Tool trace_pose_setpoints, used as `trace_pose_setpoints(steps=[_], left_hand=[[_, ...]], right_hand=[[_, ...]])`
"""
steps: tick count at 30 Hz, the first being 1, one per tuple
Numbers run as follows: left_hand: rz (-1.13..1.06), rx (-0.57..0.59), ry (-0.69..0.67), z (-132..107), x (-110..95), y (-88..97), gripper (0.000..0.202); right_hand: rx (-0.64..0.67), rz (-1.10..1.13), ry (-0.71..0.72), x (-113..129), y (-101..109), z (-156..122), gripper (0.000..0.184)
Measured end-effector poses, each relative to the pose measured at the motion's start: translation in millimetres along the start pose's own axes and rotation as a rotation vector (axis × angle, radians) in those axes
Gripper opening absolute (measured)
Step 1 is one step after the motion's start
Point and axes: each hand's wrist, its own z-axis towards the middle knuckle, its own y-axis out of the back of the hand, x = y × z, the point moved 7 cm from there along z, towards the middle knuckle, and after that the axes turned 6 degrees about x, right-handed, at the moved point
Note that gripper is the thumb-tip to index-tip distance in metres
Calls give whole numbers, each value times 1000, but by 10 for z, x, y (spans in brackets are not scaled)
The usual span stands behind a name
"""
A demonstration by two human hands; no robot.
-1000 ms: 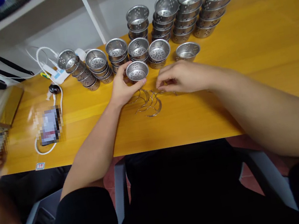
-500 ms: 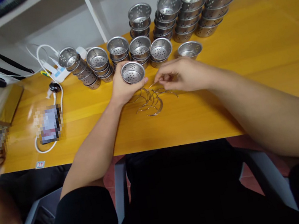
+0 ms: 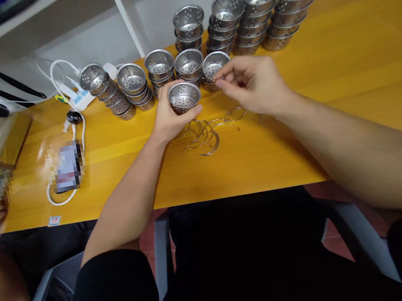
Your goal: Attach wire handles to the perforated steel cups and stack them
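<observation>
Left hand [image 3: 168, 120] is clamped round a holed metal cup [image 3: 184, 96], lifted just off the yellow table [image 3: 331, 96], mouth up and tipped toward the person, probably so the rim shows. Right hand [image 3: 255, 86] hovers just beside the cup, thumb and fingertips pinched together; can't tell if a wire is between them. Loose curved wires [image 3: 202, 137] lie under both hands, within reach. Stacked cups [image 3: 161, 69] line the far edge, out of the way.
</observation>
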Motion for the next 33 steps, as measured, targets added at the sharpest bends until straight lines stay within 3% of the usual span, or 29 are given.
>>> trace_pose_setpoints(steps=[4,11,17,23,33], left_hand=[[-125,-10,53,-7,-71,16,104],[-168,41,85,5,-61,-74,115],[-201,76,77,11,-107,-121,100],[-157,69,14,18,-130,-142,115],[-218,88,-76,-6,-172,-281,119]], right_hand=[[0,25,-12,-28,-4,-8,90],[-7,24,-21,-4,-27,-11,87],[-54,55,-4,-9,-21,8,86],[-151,171,133,-84,-51,53,85],[-150,221,215,-46,-111,54,52]])
